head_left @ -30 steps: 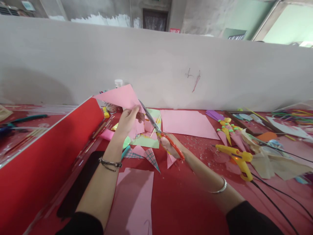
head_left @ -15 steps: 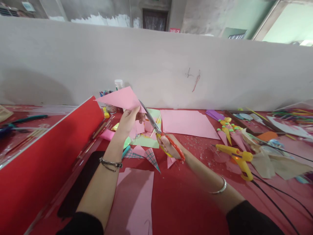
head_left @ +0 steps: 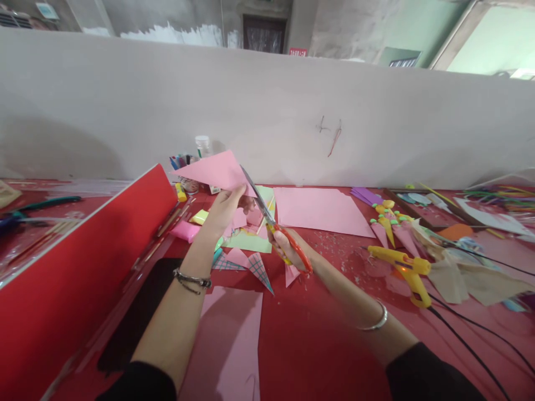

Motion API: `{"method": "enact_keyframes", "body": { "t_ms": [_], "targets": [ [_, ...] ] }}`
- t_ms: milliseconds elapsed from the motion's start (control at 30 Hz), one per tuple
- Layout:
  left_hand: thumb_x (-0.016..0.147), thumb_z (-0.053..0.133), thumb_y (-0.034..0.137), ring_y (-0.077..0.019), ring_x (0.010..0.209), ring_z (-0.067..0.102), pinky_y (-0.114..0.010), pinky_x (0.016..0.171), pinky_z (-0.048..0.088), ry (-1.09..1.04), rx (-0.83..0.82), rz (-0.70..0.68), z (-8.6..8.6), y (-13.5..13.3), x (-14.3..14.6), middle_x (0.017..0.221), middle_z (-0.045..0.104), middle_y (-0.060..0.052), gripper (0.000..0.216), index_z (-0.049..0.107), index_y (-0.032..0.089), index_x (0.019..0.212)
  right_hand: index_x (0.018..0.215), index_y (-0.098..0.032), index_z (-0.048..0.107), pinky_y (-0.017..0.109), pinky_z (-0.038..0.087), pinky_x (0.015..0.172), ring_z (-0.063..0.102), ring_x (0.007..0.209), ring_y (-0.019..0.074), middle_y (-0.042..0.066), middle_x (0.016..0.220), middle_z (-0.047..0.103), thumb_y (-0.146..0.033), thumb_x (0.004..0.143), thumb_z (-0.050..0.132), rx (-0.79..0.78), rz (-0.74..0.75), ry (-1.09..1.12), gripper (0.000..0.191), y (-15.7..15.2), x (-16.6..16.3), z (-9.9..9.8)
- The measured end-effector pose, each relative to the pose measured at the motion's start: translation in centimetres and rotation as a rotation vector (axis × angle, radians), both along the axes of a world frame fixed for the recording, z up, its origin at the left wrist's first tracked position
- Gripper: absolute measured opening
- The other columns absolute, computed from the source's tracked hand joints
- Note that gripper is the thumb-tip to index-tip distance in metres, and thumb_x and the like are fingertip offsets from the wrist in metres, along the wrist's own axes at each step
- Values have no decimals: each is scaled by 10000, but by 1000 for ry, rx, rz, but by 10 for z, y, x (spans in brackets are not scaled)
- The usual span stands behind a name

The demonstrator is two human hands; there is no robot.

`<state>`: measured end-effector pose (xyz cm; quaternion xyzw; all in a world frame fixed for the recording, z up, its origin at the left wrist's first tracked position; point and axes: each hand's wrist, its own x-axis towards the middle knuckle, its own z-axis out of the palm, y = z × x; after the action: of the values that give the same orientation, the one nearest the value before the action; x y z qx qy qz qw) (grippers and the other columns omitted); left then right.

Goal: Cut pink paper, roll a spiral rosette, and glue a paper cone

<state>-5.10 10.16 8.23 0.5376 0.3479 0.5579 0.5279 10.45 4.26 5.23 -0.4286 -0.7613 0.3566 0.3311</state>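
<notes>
Head view: you, above the red table
Left hand: pinching your paper, raised in front of the board
Right hand: closed round your scissors, blades at the paper's right edge
Glue gun: on the table, to your right

The person's left forearm reaches toward the far edge of the worktop — the left hand raised, thumb pressed over bent fingers in a pinch. The right forearm slants inward, the right hand near the left — its fingers curled into a grip.
</notes>
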Motion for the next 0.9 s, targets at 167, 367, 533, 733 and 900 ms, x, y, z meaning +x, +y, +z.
{"method": "enact_keyframes", "body": {
  "t_ms": [167, 367, 533, 733, 900],
  "targets": [
    [750, 437, 206, -126, 502, 559, -216, 455, 387, 0, 7, -30, 0, -2, 1, 437, 523, -2, 225, 456, 155, 531, 578, -210, 247, 223, 232, 449, 248, 488, 83, -49, 533, 248, -488, 781, 274, 5, -37, 4, 345, 0, 1, -2],
    [749, 447, 231, -122, 510, 563, -213, 457, 388, 21, -20, -32, 0, -2, 1, 472, 547, -13, 234, 473, 146, 533, 578, -206, 253, 211, 204, 433, 229, 463, 74, -57, 509, 233, -542, 796, 248, -29, -21, 68, 401, 1, 1, -10],
    [751, 422, 219, -126, 526, 570, -213, 472, 398, 13, -26, -52, -1, -1, 0, 464, 552, -22, 254, 471, 145, 513, 573, -202, 260, 209, 191, 434, 221, 459, 68, -58, 502, 227, -565, 794, 236, -43, -41, 67, 426, -1, 1, -9],
    [736, 429, 227, -118, 500, 549, -211, 465, 389, 8, 7, -68, -3, 1, -1, 450, 529, -1, 224, 475, 150, 532, 569, -199, 254, 208, 179, 435, 209, 460, 63, -58, 513, 221, -579, 786, 246, -52, -28, 75, 437, -1, 1, -9],
    [740, 410, 225, -103, 459, 512, -213, 474, 394, 54, 32, -44, -1, -1, -3, 442, 507, 9, 243, 485, 149, 522, 567, -199, 246, 208, 185, 439, 208, 469, 63, -56, 520, 225, -562, 784, 271, -65, -52, 78, 424, 0, 0, -10]
  ]
}}
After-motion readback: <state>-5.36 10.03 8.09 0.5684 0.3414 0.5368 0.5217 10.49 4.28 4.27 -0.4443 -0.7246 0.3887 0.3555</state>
